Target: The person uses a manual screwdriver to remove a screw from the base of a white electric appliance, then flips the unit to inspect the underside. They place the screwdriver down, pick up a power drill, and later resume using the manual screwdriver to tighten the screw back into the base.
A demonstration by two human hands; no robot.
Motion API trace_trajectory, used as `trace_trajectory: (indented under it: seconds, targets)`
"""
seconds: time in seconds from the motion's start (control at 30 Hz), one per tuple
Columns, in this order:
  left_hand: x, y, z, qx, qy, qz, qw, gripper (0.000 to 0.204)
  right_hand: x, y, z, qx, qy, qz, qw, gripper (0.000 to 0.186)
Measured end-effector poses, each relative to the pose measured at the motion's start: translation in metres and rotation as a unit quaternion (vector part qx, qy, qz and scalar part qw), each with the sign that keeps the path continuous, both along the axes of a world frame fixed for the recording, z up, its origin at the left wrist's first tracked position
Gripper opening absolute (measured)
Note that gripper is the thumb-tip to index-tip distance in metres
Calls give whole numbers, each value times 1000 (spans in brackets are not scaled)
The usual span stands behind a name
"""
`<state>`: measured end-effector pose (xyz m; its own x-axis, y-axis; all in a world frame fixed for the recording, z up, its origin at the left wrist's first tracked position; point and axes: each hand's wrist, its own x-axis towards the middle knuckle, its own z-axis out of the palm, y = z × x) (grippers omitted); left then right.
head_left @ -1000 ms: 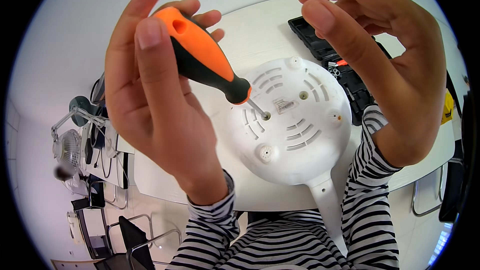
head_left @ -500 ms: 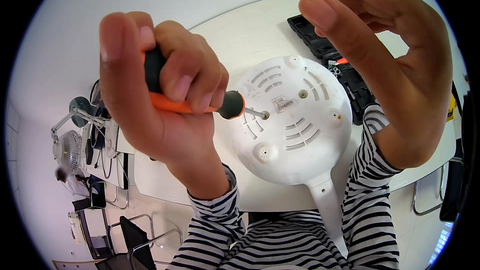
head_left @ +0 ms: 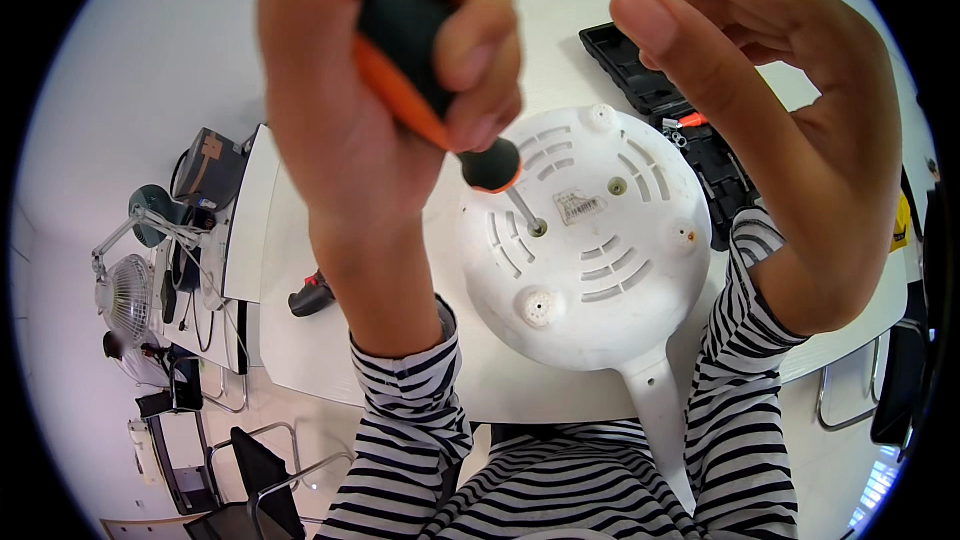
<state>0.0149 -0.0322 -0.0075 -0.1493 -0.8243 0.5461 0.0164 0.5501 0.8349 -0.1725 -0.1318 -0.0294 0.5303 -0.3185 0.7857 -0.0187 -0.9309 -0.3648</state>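
Gripping: left hand point(head_left: 380, 110) is wrapped tight round a black-and-orange screwdriver point(head_left: 430, 80), upper middle of the frame
Tip: the screwdriver's metal shaft angles down to the right and its end sits in a screw hole near the centre of the white appliance base point(head_left: 585, 240)
Base: round white plastic underside with vent slots, a small label and round feet, lying mid-frame on the white table point(head_left: 290, 270); its handle stub points toward the lower edge
Right hand point(head_left: 780, 130): upper right, raised above the base, thumb and fingertips pinched close; can't tell if anything is between them
Tool case point(head_left: 690, 140): black tray, partly behind the right hand, just beside the base's upper right rim
Left side: small black-and-red tool point(head_left: 312, 295) on the table, desk fan point(head_left: 125, 300) at the far left
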Motion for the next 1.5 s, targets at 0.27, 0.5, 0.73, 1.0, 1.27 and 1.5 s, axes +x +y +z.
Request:
trace_trajectory:
  seconds: [0.27, 0.5, 0.73, 1.0, 1.27, 1.5]
  targets:
    - [0, -12, 5, 23, -10, -170, 985, 23, -3, 0, 1, -2, -3, -5, 1000, 23]
    - [17, -15, 1, -12, -3, -320, 947, 27, -2, 1, 4, 2, 0, -6, 1000, 24]
    - [-6, 7, -15, -94, 142, 278, 945, 40, -5, 2, 9, -11, 28, -26, 999, 24]
    - [-36, 18, -22, -183, 118, 464, 859, 28, 0, 5, 7, -7, 21, -24, 999, 24]
    - [-35, 12, -13, -135, 94, 372, 913, 29, 1, 0, 5, -18, 15, -7, 1000, 24]
    - [-9, 17, -9, -96, 100, 168, 976, 31, 1, 0, 6, -18, 34, -2, 999, 24]
